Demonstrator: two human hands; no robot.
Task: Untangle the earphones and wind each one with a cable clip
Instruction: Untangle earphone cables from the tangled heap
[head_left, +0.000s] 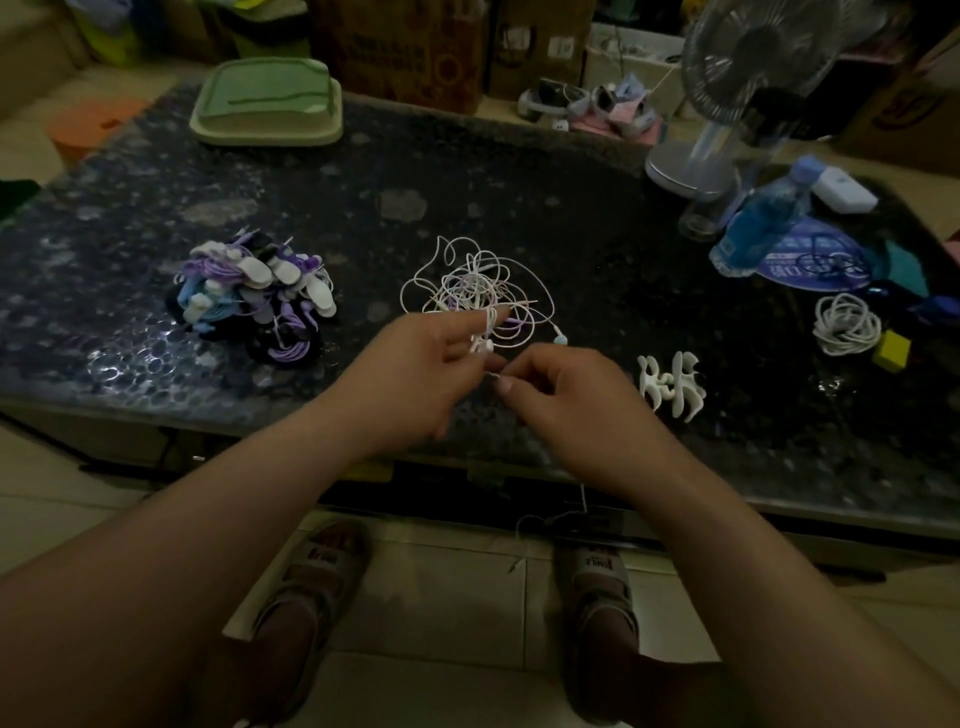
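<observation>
The left grip (415, 369) pinches a cord end of the tangled earphones (478, 288), whose heap lies on the desk (519, 208) just beyond it. The right grip (566, 405) pinches a strand close beside. Pulling the two apart hard would likely cinch the loose loops into a knot, or drag the heap toward the near edge. The cable clips (672, 387) lie just right.
</observation>
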